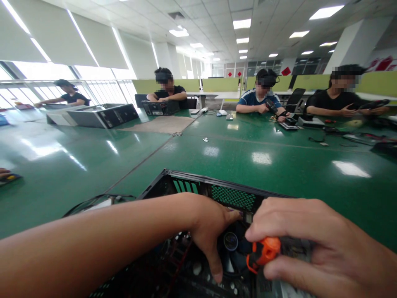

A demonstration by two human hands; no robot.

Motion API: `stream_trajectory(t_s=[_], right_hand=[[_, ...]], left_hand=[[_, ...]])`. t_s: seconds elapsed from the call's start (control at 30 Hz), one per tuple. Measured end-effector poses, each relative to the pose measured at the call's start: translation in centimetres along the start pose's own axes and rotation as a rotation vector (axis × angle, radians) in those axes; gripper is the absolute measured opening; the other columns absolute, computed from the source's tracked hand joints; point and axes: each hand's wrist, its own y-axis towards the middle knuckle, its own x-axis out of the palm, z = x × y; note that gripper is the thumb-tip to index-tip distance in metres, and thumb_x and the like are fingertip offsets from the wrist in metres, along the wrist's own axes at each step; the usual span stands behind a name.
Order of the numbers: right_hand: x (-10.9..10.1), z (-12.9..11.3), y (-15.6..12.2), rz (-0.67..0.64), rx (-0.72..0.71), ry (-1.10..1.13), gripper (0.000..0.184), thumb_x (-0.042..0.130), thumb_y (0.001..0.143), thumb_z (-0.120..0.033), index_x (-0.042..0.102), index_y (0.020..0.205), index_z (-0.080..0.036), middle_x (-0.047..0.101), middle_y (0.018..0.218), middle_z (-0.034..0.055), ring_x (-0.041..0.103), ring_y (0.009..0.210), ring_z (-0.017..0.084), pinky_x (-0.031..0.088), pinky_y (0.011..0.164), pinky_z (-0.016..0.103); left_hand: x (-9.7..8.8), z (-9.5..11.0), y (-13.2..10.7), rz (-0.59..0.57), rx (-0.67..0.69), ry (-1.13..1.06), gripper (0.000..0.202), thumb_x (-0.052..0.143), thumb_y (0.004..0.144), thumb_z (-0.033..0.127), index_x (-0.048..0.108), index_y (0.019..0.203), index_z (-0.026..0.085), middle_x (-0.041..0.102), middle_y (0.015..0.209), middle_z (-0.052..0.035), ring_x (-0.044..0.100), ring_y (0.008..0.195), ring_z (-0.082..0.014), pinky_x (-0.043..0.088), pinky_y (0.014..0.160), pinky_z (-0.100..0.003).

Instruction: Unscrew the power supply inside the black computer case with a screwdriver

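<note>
An open black computer case (198, 186) lies on the green table (263, 161) right in front of me. My right hand (313, 244) is closed round an orange-and-black screwdriver handle (263, 253) held over the case's inside. My left hand (211, 227) reaches into the case, thumb down beside a round black fan (231, 244) and fingers resting near the perforated rear panel (232, 196). What the left fingertips touch is hidden. The screwdriver's tip is out of sight.
Three people sit across the table with devices and small parts (290, 123) before them; another sits far left by the windows. Two desktop cases (102, 116) lie at the back left, a brown mat (161, 124) beside them. Black cables (93, 202) lie left of my case.
</note>
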Motion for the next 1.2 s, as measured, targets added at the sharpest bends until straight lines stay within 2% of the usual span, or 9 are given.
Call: stream_trajectory(t_s=[0.07,0.13,0.23,0.3,0.47,0.73,0.97,1.1,1.2], right_hand=[[-0.1,0.0,0.0,-0.047,-0.003,0.041,0.023,0.064,0.090,-0.018,0.067,0.112,-0.025,0.075,0.101,0.0014,0.070,0.095,0.017,0.056,0.086,0.026],[-0.3,0.0,-0.1,-0.072,0.000,0.061,0.033,0.059,0.092,-0.016,0.063,0.123,-0.028,0.074,0.112,0.0015,0.069,0.104,0.018,0.055,0.090,0.028],[-0.6,0.1,-0.3,-0.063,0.031,0.037,0.047,0.056,0.092,-0.015,0.055,0.135,-0.035,0.070,0.128,-0.0012,0.065,0.116,0.019,0.054,0.096,0.030],[-0.7,0.0,-0.2,-0.040,0.073,0.026,0.046,0.058,0.091,-0.016,0.056,0.132,-0.036,0.070,0.126,-0.0024,0.066,0.114,0.019,0.054,0.095,0.030],[-1.0,-0.3,0.3,-0.087,0.069,0.161,0.025,0.064,0.088,-0.014,0.066,0.109,-0.026,0.074,0.100,-0.0015,0.069,0.093,0.015,0.054,0.085,0.025],[-1.0,-0.3,-0.3,-0.084,0.088,0.090,0.041,0.052,0.094,-0.014,0.058,0.129,-0.034,0.070,0.125,-0.0020,0.065,0.116,0.018,0.051,0.096,0.029],[-1.0,-0.4,0.0,-0.093,0.094,0.224,0.013,0.071,0.085,-0.020,0.063,0.095,-0.024,0.068,0.090,-0.0040,0.064,0.080,0.011,0.050,0.074,0.021],[-1.3,-0.1,0.1,-0.065,0.109,0.188,0.024,0.062,0.090,-0.017,0.063,0.111,-0.029,0.072,0.107,-0.0041,0.067,0.097,0.013,0.050,0.086,0.021],[-1.2,0.6,-0.1,0.125,0.168,0.073,0.036,0.056,0.094,-0.022,0.056,0.128,-0.037,0.069,0.124,-0.0037,0.065,0.112,0.018,0.053,0.089,0.025]], left_hand=[[0.0,0.0,0.0,-0.010,-0.010,0.012,0.126,0.081,0.051,0.047,0.017,0.155,0.018,0.031,0.158,-0.0123,0.038,0.141,-0.0333,0.030,0.117,-0.039],[0.0,-0.2,0.2,-0.013,0.003,0.008,0.125,0.082,0.049,0.048,0.020,0.155,0.021,0.033,0.158,-0.0114,0.039,0.140,-0.0345,0.032,0.116,-0.040],[0.1,-0.6,0.3,-0.006,0.080,-0.044,0.114,0.082,0.047,0.050,0.036,0.148,0.026,0.045,0.151,-0.0072,0.046,0.135,-0.0337,0.037,0.112,-0.039],[0.2,-0.7,0.3,0.017,0.105,-0.063,0.110,0.082,0.045,0.050,0.042,0.144,0.027,0.050,0.147,-0.0063,0.049,0.132,-0.0328,0.039,0.111,-0.038],[0.3,-0.5,0.1,0.031,0.011,-0.011,0.127,0.081,0.045,0.057,0.025,0.153,0.017,0.039,0.154,-0.0150,0.046,0.135,-0.0352,0.038,0.112,-0.040],[0.1,-0.3,0.1,0.006,0.032,-0.012,0.124,0.082,0.044,0.056,0.027,0.152,0.025,0.042,0.152,-0.0104,0.049,0.133,-0.0345,0.040,0.110,-0.039],[-0.1,0.5,-0.2,0.006,-0.033,0.018,0.126,0.083,0.048,0.048,0.023,0.153,0.015,0.038,0.154,-0.0165,0.045,0.136,-0.0346,0.035,0.114,-0.039],[-0.7,0.5,0.1,-0.009,-0.001,0.027,0.123,0.084,0.048,0.047,0.026,0.152,0.017,0.041,0.153,-0.0153,0.048,0.134,-0.0330,0.035,0.113,-0.037],[-1.4,0.4,0.2,-0.005,-0.004,0.018,0.125,0.083,0.050,0.046,0.020,0.154,0.018,0.037,0.155,-0.0141,0.046,0.136,-0.0325,0.033,0.115,-0.037]])
